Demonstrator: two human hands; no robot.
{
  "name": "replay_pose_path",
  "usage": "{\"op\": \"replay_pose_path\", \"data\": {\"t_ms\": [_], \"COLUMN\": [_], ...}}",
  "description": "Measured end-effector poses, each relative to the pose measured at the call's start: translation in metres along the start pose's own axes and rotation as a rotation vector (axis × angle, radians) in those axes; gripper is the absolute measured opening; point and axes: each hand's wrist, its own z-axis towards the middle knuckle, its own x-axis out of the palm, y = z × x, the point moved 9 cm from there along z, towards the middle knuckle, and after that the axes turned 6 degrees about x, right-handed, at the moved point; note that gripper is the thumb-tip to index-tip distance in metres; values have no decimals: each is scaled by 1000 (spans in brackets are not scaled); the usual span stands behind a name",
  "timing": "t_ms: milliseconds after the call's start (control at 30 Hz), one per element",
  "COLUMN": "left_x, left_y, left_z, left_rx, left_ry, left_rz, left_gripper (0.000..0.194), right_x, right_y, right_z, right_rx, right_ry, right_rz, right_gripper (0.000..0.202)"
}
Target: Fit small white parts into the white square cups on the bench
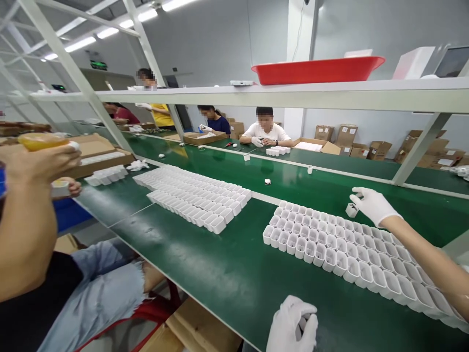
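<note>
My right hand (375,205), in a white glove, reaches over the far side of the cups, its fingers apart beside a small white cup (352,210) that stands on the green belt. My left hand (293,325), also gloved, is low at the table's near edge with its fingers curled; what they hold, if anything, is too hidden to name. Rows of open white cups (322,239) stretch from the middle to the right, some with small dark parts inside. Another block of white cups (198,195) stands further left.
A person's arm (27,210) at the left tips a yellow container (44,141). A shelf (220,97) with a red tray (318,71) crosses above the green table (205,259). Several people sit or stand beyond the belt. Small white pieces (267,181) lie on the belt.
</note>
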Motion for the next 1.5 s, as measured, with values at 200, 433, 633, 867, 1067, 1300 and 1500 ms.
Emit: {"op": "replay_pose_path", "data": {"t_ms": [200,433,633,867,1067,1300,1500], "left_x": [-14,-108,-125,-117,-127,-60,-31], "left_y": [-1,1,12,24,-11,-38,7], "left_z": [-3,27,102,130,81,26,27], "left_rx": [23,0,88,168,170,263,79], "left_ry": [-68,-247,-163,-125,-222,-140,33], "left_rz": [-30,353,663,592,487,348,329], "left_gripper": [20,20,34,16,20,7,58], "right_x": [95,180,169,173,168,171,165], "right_y": [61,54,56,57,60,60,51], "right_z": [-175,-229,-225,-228,-227,-225,-218], "right_rx": [-550,-723,-757,-794,-789,-716,-385], "right_ry": [471,494,475,478,508,522,584], "right_rz": [-53,-73,-93,-115,-170,-232,-224], "right_gripper": [36,32,34,33,31,30,18]}}
